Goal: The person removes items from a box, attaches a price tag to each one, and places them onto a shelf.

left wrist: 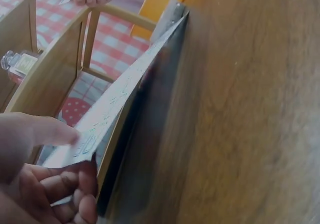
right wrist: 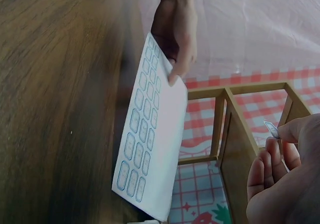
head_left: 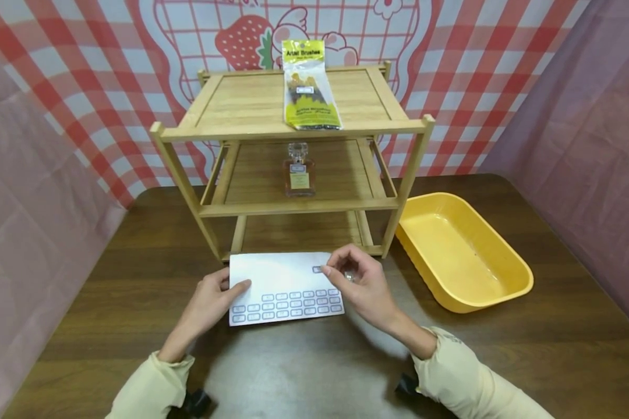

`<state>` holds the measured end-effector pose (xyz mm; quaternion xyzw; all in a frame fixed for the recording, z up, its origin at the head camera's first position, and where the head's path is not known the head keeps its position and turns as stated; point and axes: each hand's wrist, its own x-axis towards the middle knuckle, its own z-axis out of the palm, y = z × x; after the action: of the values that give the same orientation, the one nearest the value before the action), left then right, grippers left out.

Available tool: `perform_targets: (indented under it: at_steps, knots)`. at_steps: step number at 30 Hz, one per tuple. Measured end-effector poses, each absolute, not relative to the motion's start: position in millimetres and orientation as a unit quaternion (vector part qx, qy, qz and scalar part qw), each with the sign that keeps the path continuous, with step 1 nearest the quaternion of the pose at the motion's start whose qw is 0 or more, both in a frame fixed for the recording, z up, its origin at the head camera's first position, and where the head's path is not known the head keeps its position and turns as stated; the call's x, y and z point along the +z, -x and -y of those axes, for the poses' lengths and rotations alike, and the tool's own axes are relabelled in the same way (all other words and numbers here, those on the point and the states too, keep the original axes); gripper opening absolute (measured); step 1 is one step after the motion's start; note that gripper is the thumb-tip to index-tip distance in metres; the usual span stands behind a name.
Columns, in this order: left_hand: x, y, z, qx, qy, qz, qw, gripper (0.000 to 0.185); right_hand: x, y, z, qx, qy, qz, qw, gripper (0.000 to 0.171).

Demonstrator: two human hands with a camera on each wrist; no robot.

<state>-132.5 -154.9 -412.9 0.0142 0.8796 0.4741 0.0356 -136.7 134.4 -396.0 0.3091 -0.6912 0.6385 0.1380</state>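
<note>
A white sticker sheet [head_left: 283, 288] with rows of small blue-edged labels is held just above the brown table [head_left: 304, 361], in front of a wooden shelf rack [head_left: 293, 122]. My left hand [head_left: 215, 297] grips the sheet's left edge, thumb on top [left wrist: 45, 131] and fingers beneath. My right hand [head_left: 353, 279] pinches one small label [head_left: 317, 269] between thumb and finger over the sheet's upper right; the label [right wrist: 271, 129] shows lifted off in the right wrist view. The sheet [right wrist: 150, 139] also appears there, as does the left hand [right wrist: 175, 28].
A pack of artist brushes [head_left: 306, 87] lies on the rack's top shelf. A small glass perfume bottle [head_left: 299, 171] stands on the middle shelf. A yellow plastic tub [head_left: 461, 250] sits on the table to the right of the rack. Checked cloth hangs behind.
</note>
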Motion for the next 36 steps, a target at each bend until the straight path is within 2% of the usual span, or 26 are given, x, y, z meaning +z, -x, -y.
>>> perform_targets:
  at_steps: [8,17,26,36]
  knots:
    - [-419,137,160,0.421,-0.018,-0.905,0.064,0.032,-398,138,-140,0.632,-0.294,0.704,0.136,0.012]
    - [-421,139,160,0.390,-0.024,-0.917,0.076,0.040,-399,139,-141,0.628,-0.287,0.710,0.136,0.012]
    - [-423,137,158,0.319,-0.032,-0.946,0.044,0.019,-400,140,-143,0.625,-0.280,0.715,0.140,0.011]
    - [-425,137,158,0.294,-0.043,-0.955,0.016,0.024,-401,140,-144,0.625,-0.275,0.718,0.137,0.011]
